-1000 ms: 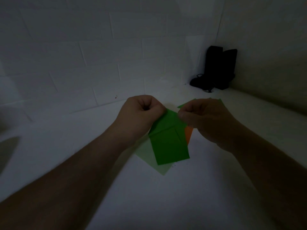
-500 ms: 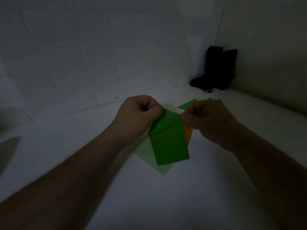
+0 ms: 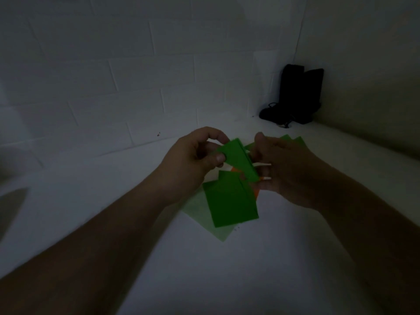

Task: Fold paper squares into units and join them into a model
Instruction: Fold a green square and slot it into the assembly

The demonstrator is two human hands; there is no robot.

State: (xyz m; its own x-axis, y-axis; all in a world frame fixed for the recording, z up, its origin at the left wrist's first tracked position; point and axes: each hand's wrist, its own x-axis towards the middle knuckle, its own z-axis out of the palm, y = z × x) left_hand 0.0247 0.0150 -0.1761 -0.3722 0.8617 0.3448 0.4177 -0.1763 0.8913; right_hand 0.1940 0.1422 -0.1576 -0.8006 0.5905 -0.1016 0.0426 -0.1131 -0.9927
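Pretty dim shot, but the hands are easy enough to read. The left hand (image 3: 195,153) has its thumb and curled fingers pinching the left edge of a folded green paper unit (image 3: 238,159), held up off the white table (image 3: 227,269). The right hand (image 3: 281,167) has the unit's other side — fingers curled behind it, though the exact grip is hard to make out. Below the held piece, a second green folded sheet (image 3: 229,201) lies flat on a paler green square (image 3: 204,214), with a bit of orange paper (image 3: 256,193) peeking out beside it. More green paper (image 3: 293,139) shows behind the right hand. A black object (image 3: 295,94) sits in the far corner — no containers visible.
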